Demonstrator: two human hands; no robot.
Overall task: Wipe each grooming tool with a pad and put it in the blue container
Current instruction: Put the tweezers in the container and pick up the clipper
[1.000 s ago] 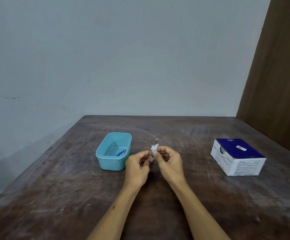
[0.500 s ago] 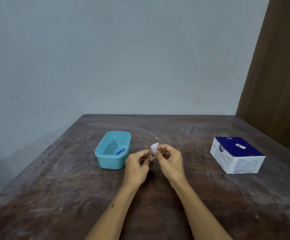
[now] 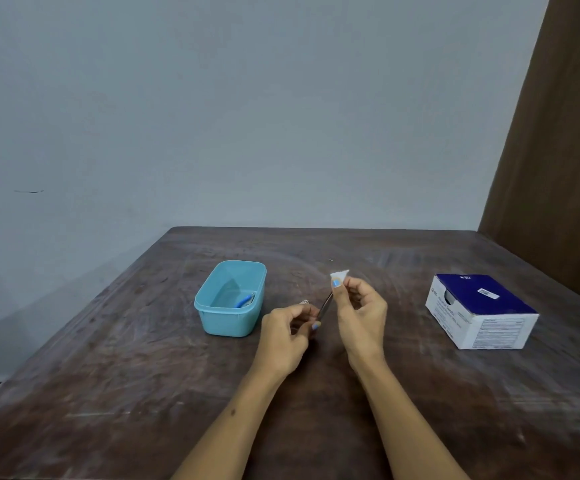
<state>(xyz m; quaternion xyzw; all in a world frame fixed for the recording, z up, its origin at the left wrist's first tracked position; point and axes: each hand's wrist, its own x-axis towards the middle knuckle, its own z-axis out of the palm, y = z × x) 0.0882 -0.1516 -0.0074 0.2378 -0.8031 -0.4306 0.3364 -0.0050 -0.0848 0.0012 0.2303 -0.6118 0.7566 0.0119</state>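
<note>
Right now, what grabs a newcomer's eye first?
The two hands at table centre: the right hand pinches a white pad, the left hand holds a thin metal tool. Left of them stands the blue container with a blue-handled tool inside; a blue-and-white box sits far right.
</note>
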